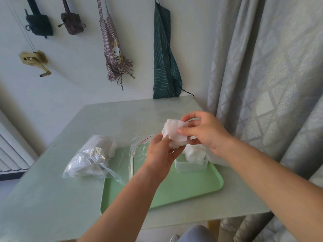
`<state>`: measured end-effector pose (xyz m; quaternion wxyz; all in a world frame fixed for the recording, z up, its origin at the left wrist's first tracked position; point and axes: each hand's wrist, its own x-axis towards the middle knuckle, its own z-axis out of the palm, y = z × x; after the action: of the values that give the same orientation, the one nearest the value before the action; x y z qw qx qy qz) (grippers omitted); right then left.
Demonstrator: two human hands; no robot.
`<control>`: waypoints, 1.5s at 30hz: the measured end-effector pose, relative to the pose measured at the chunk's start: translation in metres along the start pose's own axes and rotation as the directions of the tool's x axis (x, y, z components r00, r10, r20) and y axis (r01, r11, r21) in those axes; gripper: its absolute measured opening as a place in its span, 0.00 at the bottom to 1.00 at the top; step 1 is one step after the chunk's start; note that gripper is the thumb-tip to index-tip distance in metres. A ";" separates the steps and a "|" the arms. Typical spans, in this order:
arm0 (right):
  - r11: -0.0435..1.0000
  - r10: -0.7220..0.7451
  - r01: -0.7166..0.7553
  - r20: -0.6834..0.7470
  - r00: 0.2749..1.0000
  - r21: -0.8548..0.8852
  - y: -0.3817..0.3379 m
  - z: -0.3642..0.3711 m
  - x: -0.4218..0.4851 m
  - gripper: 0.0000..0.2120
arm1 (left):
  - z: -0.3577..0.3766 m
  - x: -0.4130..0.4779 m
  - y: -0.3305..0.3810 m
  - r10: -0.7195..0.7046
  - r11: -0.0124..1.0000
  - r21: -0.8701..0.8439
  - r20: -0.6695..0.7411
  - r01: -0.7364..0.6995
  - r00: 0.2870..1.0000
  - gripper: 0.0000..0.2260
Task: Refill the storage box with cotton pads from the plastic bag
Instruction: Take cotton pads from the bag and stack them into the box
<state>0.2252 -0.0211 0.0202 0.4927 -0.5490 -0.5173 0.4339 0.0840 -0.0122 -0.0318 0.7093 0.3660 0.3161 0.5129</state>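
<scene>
left hand: your fingers curl under the cotton pads | right hand: your thumb and fingers pinch the same stack | pads: held just above the storage box, itself heaped with pads, on the green tray | plastic bag: left, partly on the tray

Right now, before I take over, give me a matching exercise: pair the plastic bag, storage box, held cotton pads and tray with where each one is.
Things:
1. plastic bag
2. storage box
3. stack of cotton pads
4. tray

Places:
A. held in the air between the left hand and right hand
B. flat on the table
C. lying across the tray's left edge
D. standing on the tray's far right corner

Pairs: 1-C, 2-D, 3-A, 4-B
</scene>
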 end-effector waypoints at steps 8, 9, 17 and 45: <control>0.975 -0.104 0.090 -0.058 0.993 -0.202 0.002 -0.001 0.004 0.17 | 0.003 0.000 0.004 -0.053 0.998 -0.035 -0.051 0.052 0.997 0.10; 0.973 -0.109 0.093 -0.062 0.992 -0.211 0.003 -0.001 0.005 0.17 | 0.003 0.000 0.004 -0.067 0.997 -0.047 -0.056 0.064 0.996 0.10; 0.909 -0.054 0.049 0.001 0.999 -0.414 0.014 -0.018 0.022 0.31 | 0.004 0.010 0.004 -0.116 0.990 0.083 0.054 0.111 0.992 0.17; 0.962 0.210 -0.269 0.507 0.836 0.045 0.078 -0.107 0.065 0.20 | 0.008 0.123 -0.049 -0.295 -0.362 0.874 0.222 -0.324 0.929 0.55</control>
<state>0.3470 0.0356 -0.0399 0.3151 -0.4501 -0.5280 0.6475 0.1481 0.0939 -0.0775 0.1285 0.8806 0.4537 -0.0468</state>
